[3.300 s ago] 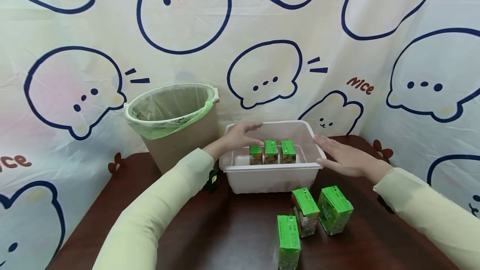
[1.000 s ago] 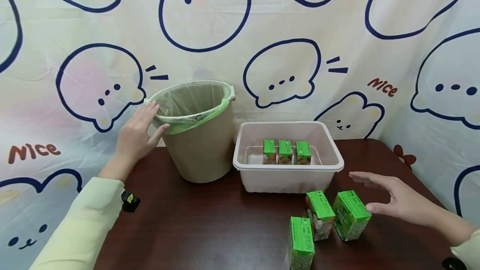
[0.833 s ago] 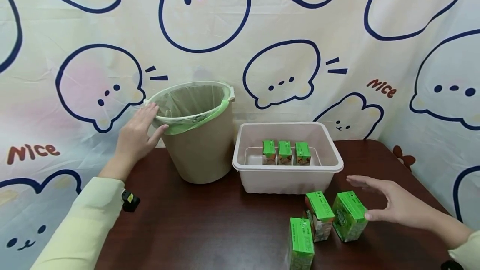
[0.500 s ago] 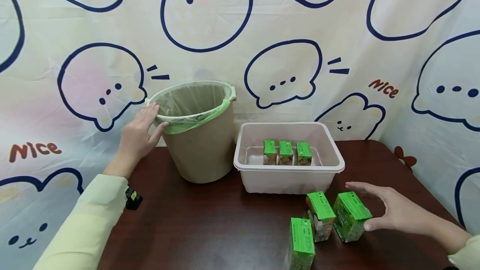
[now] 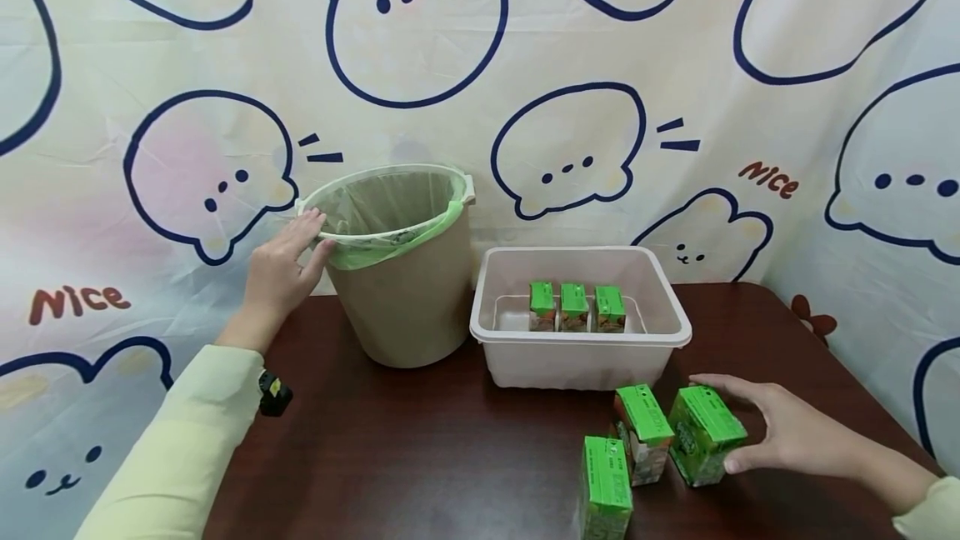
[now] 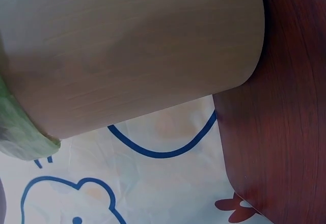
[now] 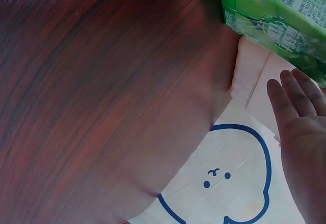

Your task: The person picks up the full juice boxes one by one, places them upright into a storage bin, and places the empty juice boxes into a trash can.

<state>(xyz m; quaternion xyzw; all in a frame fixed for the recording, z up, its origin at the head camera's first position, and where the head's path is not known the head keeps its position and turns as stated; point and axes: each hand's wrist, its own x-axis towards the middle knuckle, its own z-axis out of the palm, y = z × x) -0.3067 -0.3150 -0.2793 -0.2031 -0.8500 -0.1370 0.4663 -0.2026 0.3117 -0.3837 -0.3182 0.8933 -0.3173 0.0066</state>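
Observation:
In the head view my right hand (image 5: pixel 798 432) curves around the back and right side of the rightmost small green carton (image 5: pixel 703 436), thumb near its front corner. The right wrist view shows that carton (image 7: pixel 285 25) close above extended fingers (image 7: pixel 285 99); a firm hold cannot be made out. Two more green cartons stand to its left, the middle one (image 5: pixel 645 436) and the front one (image 5: pixel 606 486). My left hand (image 5: pixel 281 269) rests at the left rim of a brown trash bin (image 5: pixel 408 307) lined with a green bag, and is hidden in the left wrist view.
A pale plastic tub (image 5: pixel 581 363) stands right of the bin, with three green cartons (image 5: pixel 574 307) in a row inside. Everything stands on a dark brown table (image 5: pixel 420 457). A cartoon-printed cloth (image 5: pixel 420 48) hangs behind.
My left hand has moved from over the tub to the bin's rim. My right hand has left the tub's right edge and come down around the rightmost carton. The cartons keep their places.

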